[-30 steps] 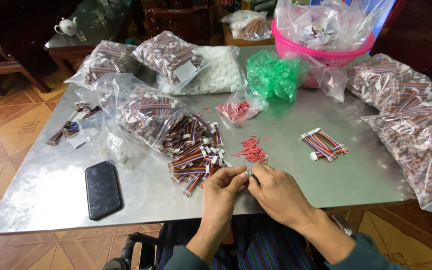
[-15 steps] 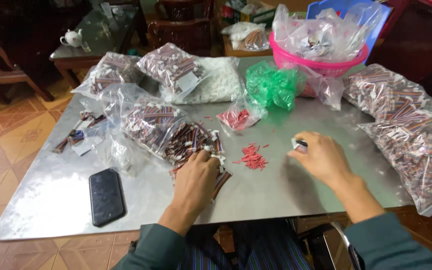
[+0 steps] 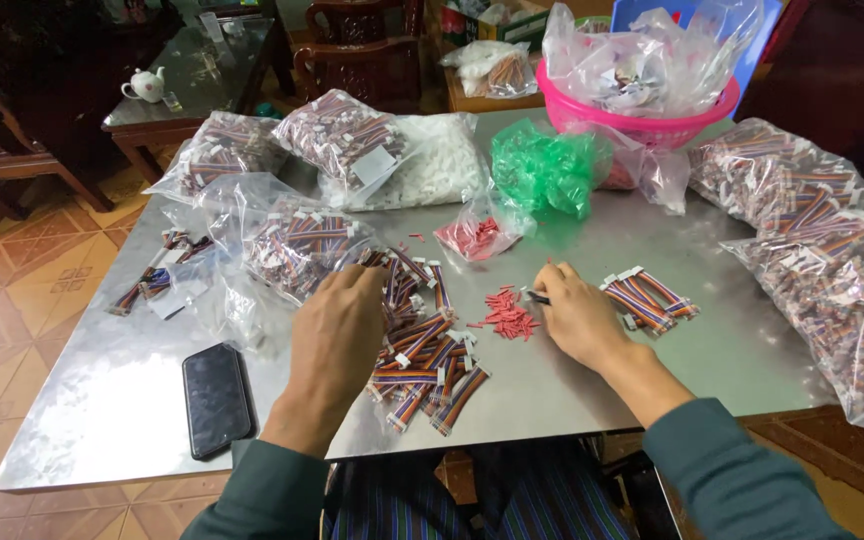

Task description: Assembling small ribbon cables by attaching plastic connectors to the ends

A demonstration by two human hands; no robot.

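My left hand [image 3: 337, 330] lies palm down on a loose pile of striped ribbon cables with white plugs [image 3: 427, 360] at the table's middle front. Its fingertips curl into the pile and are hidden. My right hand [image 3: 577, 318] rests just right of a small heap of short red tube pieces [image 3: 505, 312]. Its thumb and forefinger pinch a thin dark item [image 3: 535, 297] that points at the heap. A small bundle of the same cables [image 3: 649, 298] lies right beside the right hand.
A black phone [image 3: 215, 395] lies front left on the metal table [image 3: 112, 410]. Clear bags of cables [image 3: 832, 250] crowd the right side and the back left. A green bag [image 3: 544, 168], a white bag [image 3: 437, 165] and a pink basin [image 3: 642, 112] stand behind.
The hands, together at the front edge a second ago, have parted. My right hand went out to the small bundle on the right and came back to the red pieces. My left hand settled on the cable pile.
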